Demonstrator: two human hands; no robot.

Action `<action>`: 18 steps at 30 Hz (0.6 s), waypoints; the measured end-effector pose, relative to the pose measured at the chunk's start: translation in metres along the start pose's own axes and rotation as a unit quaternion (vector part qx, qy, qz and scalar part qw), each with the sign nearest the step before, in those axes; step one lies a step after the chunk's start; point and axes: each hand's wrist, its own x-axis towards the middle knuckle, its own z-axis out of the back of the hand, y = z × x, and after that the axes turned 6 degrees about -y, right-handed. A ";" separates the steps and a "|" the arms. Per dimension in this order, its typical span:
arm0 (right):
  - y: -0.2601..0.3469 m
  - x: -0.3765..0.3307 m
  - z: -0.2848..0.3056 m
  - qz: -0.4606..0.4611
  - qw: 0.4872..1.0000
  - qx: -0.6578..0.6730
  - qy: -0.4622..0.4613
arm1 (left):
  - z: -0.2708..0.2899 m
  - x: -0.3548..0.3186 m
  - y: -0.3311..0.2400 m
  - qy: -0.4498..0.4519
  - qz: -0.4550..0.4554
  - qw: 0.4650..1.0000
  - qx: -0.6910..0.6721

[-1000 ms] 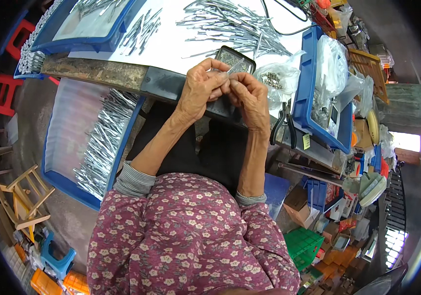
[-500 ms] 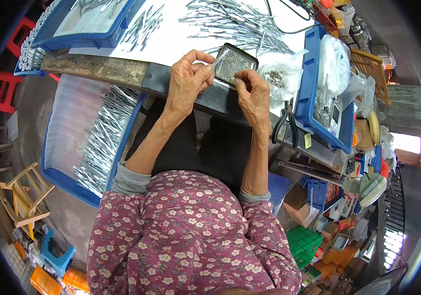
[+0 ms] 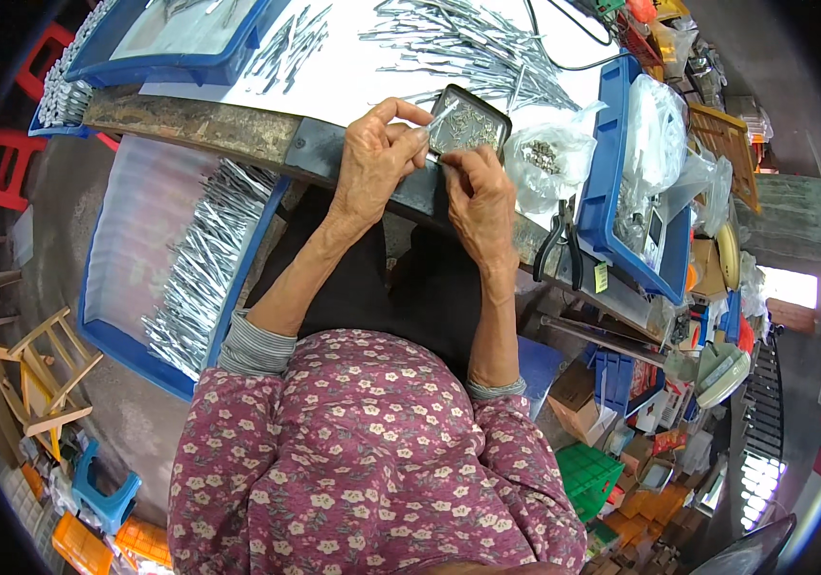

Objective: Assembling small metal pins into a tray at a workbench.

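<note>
1 slim silvery piece (image 3: 443, 116) is pinched in the left hand (image 3: 372, 165) near the black tray (image 3: 479, 103), right hand (image 3: 480, 203) fingertips bunched beside it, contents unclear, while many rods (image 3: 458, 43) lie loose on the worktop (image 3: 200, 123) and in the blue bin (image 3: 123, 343), finished share indeterminable.

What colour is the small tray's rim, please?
The tray's rim is black, best seen in the head view.

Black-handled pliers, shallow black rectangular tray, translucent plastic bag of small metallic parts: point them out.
Black-handled pliers (image 3: 574, 254): head view, on the right-hand handle.
Shallow black rectangular tray (image 3: 481, 102): head view, on its upper rim.
Translucent plastic bag of small metallic parts (image 3: 545, 192): head view, on plastic below the parts.
</note>
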 end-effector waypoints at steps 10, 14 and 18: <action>-0.006 -0.008 -0.015 0.056 0.996 -0.043 -0.061 | -0.001 -0.001 0.001 0.000 0.000 1.000 0.003; -0.006 -0.006 -0.018 0.070 0.993 -0.069 -0.068 | 0.000 -0.002 0.002 -0.004 -0.010 1.000 0.009; -0.006 -0.004 -0.017 0.055 0.992 -0.101 -0.052 | 0.001 -0.002 0.002 0.004 -0.027 0.999 0.025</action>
